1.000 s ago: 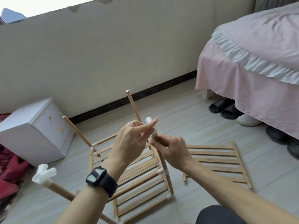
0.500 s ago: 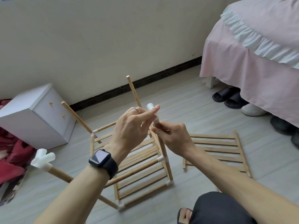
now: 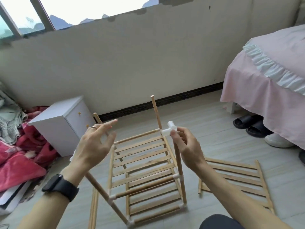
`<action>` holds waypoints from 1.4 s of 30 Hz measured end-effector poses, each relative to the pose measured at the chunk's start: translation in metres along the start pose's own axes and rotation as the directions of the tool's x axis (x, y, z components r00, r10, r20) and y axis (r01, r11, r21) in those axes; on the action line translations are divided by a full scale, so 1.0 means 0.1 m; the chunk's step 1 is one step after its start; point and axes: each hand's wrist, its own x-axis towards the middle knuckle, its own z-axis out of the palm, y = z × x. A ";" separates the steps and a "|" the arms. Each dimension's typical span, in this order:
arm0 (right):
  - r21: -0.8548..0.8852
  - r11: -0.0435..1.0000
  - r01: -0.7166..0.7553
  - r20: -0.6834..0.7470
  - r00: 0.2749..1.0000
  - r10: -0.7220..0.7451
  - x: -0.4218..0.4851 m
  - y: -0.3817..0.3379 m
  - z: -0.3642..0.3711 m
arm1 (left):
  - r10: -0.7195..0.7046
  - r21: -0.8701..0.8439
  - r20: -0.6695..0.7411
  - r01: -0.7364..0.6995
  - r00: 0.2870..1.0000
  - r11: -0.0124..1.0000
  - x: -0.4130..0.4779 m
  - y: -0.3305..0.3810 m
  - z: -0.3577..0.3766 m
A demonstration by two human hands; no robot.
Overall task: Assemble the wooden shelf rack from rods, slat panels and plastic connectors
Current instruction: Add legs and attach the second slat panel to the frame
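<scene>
A: Which way does the connector face?

B: The white connector (image 3: 170, 129) sits at the top of the front right rod (image 3: 179, 162); one socket points up and away toward the wall, and one arm runs level to the left; the rod's long axis is nearly upright.

A: And the hands?

B: The right hand (image 3: 188, 149) is raised beside the rod's top, thumb and fingertips pinched on the connector; the left hand (image 3: 95, 144) hovers apart from it over the rack's left side, back toward the camera, fingers spread and straight, gripping nothing; a watch (image 3: 61, 185) sits on its wrist.

A: The count?

B: The rack (image 3: 140, 156) stands on the floor (image 3: 206, 138) between the white cabinet (image 3: 54, 123) and the bed (image 3: 264, 88); it has four standing rods, the front left rod (image 3: 102, 189) leaning; two slat panels sit in the frame, one above the other; a third panel (image 3: 234, 176) lies flat on the floor just beside the rack, toward the bed.
</scene>
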 end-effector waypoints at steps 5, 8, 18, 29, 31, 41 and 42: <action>0.049 0.990 -0.131 0.010 0.991 0.131 0.20 -0.14 0.22 | -0.500 -0.422 -0.045 0.437 0.865 0.794 -0.21 -0.49 -0.35; 0.109 0.992 -0.059 -0.106 0.992 0.071 0.19 -0.02 0.34 | -0.635 -0.656 0.157 0.561 0.756 0.506 -0.42 -0.61 -0.26; -0.114 0.987 0.113 -0.402 0.903 -0.149 0.35 0.05 0.51 | -0.652 -0.813 -0.074 0.332 0.755 0.477 -0.63 -0.49 0.41; -0.094 0.988 0.121 -0.428 0.891 -0.150 0.61 0.24 0.56 | -0.691 -0.828 -0.121 0.311 0.713 0.467 -0.59 -0.51 0.54; -0.039 0.999 0.035 -0.364 0.930 -0.047 0.80 0.28 0.55 | -0.705 -0.801 -0.144 0.337 0.694 0.495 -0.60 -0.42 0.58; -0.095 0.958 -0.270 0.063 0.959 0.276 0.37 0.53 0.72 | -0.144 -0.541 0.361 0.333 0.921 0.772 -0.39 0.22 0.62; -0.050 0.969 -0.240 0.102 0.964 0.244 0.19 0.52 0.79 | -0.172 -0.465 0.261 0.280 0.950 0.840 -0.36 0.13 0.58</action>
